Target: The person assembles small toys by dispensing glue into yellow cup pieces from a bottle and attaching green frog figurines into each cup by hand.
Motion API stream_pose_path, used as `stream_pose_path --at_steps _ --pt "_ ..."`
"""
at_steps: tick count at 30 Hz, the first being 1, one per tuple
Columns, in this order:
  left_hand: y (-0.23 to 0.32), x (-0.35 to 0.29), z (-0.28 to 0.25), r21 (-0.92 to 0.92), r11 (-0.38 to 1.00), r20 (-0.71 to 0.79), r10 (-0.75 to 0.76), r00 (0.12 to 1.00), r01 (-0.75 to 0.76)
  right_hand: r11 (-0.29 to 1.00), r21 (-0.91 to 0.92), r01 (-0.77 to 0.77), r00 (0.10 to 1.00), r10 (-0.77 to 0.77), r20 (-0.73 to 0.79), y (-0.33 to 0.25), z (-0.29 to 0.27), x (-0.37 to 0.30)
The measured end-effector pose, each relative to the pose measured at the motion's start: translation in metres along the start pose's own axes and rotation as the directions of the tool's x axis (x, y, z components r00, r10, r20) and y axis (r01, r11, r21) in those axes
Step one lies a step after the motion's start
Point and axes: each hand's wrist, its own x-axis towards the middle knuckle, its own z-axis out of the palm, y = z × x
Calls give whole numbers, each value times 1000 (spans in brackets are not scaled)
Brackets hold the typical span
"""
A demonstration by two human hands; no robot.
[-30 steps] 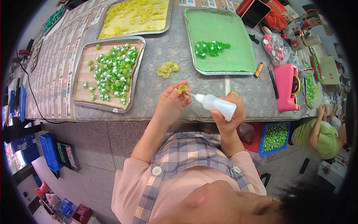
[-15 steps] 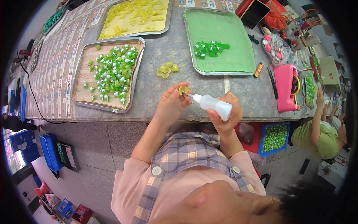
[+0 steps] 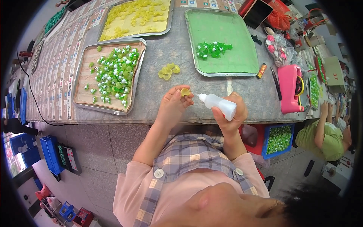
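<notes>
At mid-frame the grey table [image 3: 242, 94] carries a wooden tray [image 3: 85, 100] of green pieces at the left and a green tray [image 3: 227, 49] at upper centre. The right hand [image 3: 230, 115], closed around a white squeeze bottle [image 3: 219, 106], has swung its nozzle closer to the small yellow piece [image 3: 185, 92] pinched in the left hand [image 3: 174, 104], so gluing seems under way. Whether the tip touches is unclear.
</notes>
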Motion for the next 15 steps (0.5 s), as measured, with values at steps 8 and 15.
stream_pose_path --at_steps 8,15 --pt "-1 0 -1 6 1000 12 -15 1000 15 1000 23 2 1000 -1 -17 1 5 3" --pt "0 0 1 12 1000 -17 2 1000 -2 1000 29 -13 999 14 -30 0 3 0"
